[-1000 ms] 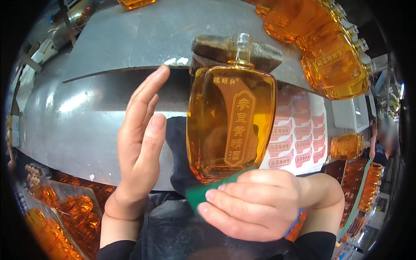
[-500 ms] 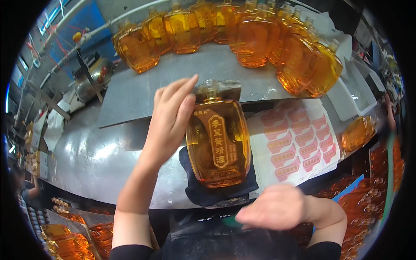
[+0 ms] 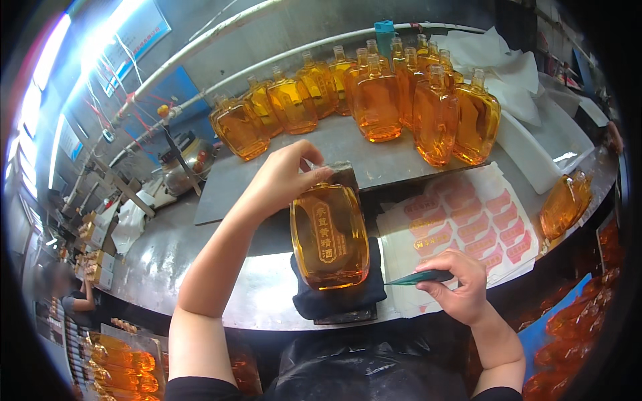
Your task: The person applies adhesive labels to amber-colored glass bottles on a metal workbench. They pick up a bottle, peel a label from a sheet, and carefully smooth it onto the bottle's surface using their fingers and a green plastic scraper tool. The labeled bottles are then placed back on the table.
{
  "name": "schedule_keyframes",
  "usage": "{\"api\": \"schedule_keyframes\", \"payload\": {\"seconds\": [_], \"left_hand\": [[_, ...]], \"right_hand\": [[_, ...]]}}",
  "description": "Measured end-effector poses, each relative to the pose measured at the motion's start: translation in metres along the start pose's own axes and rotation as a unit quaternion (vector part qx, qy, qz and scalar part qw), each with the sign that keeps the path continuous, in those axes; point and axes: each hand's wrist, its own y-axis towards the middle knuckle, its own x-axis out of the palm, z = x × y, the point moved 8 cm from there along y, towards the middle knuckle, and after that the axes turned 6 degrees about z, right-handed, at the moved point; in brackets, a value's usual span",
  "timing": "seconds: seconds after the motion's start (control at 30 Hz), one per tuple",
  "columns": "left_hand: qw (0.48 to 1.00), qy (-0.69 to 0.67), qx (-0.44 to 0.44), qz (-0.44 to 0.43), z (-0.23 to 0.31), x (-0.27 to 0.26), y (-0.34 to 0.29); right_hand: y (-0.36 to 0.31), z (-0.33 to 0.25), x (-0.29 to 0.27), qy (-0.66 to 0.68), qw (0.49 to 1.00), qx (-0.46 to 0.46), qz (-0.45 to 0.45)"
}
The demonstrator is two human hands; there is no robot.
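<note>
A flat glass bottle [image 3: 348, 244] of amber liquid, with gold lettering on its face, lies tilted on a black cloth pad [image 3: 314, 304], its neck away from me. My left hand [image 3: 294, 170] is closed round the neck, which its fingers mostly hide. A dark block [image 3: 342, 175] is at the neck end. In my right hand [image 3: 461, 284] I pinch slim green tweezers [image 3: 428, 276], their tip pointing left, just right of the bottle's base. Beyond that hand lies a sheet of pink decals [image 3: 461, 224], with yellowish marks at some left-hand spots.
Several filled amber bottles [image 3: 378, 100] stand on a raised metal board [image 3: 294, 160] at the back. Another bottle [image 3: 565, 204] lies at the right edge beside a white foam box [image 3: 528, 150]. More bottles [image 3: 120, 367] are low at both sides. A co-worker [image 3: 77, 301] is at far left.
My right hand has swung up and right from my waist, bringing the green tweezers into plain sight. My left hand has curled round the bottle neck. The view has tilted upward.
</note>
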Motion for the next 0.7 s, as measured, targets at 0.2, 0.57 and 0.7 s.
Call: {"api": "schedule_keyframes", "payload": {"seconds": [0.2,0.57,0.7], "left_hand": [[0.990,0.124,0.000,-0.066,-0.014,0.007,0.001],[0.957,0.100,0.121,0.244,0.086,-0.151,0.048],[0.963,0.096,0.077,0.239,0.011,-0.098,0.134]], "right_hand": [[-0.012,0.029,-0.012,0.042,0.998,0.046,0.009],[-0.017,0.063,-0.070,0.040,0.986,0.127,0.105],[-0.018,0.081,-0.070,-0.005,0.974,0.192,0.116]]}}
